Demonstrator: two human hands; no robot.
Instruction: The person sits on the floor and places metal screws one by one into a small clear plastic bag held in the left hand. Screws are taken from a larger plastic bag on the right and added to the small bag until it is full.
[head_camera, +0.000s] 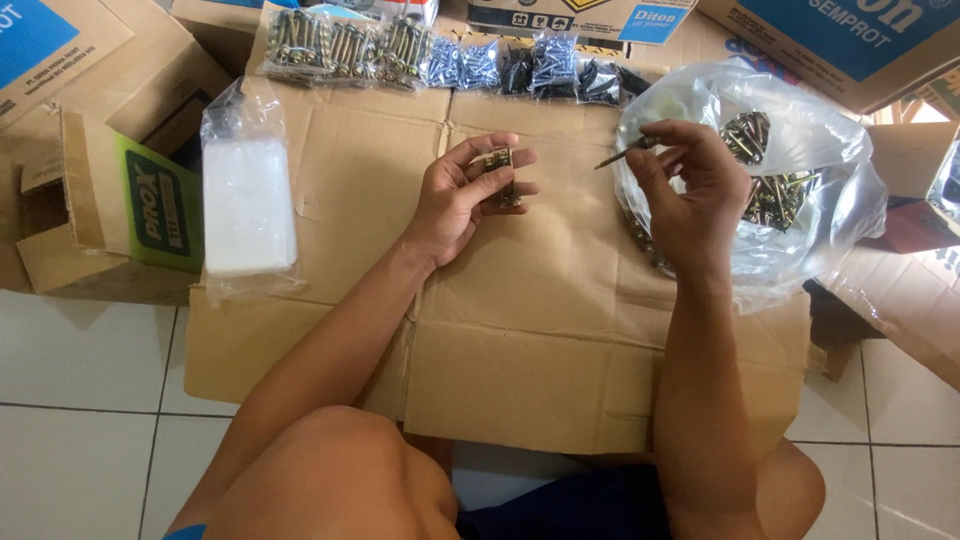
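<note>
Left hand (470, 195): palm up over the flattened cardboard sheet (520, 330), grip curled loosely round a small bunch of screws (500, 172), thumb on top.
Right hand (690, 185): raised in front of the big clear bag (800, 160), grip pinching a single screw (622, 153) between thumb and fingertips, point aimed toward the left hand.
Loose stock: more brass-coloured screws (765, 195) lie heaped inside the big clear bag, its mouth open beside the right wrist.
Finished packs: a row of small filled packets (450, 55) lines the far edge of the cardboard.
Stack of empty bags (247, 200): lies left, well apart from both hands.
Slip risk: the bunch rests on open fingers, so a tilt could spill screws onto the cardboard.
Roll risk: a dropped screw may run off to the tiled floor (90, 400).
Prick risk: sharp tips sit close to bare skin.
</note>
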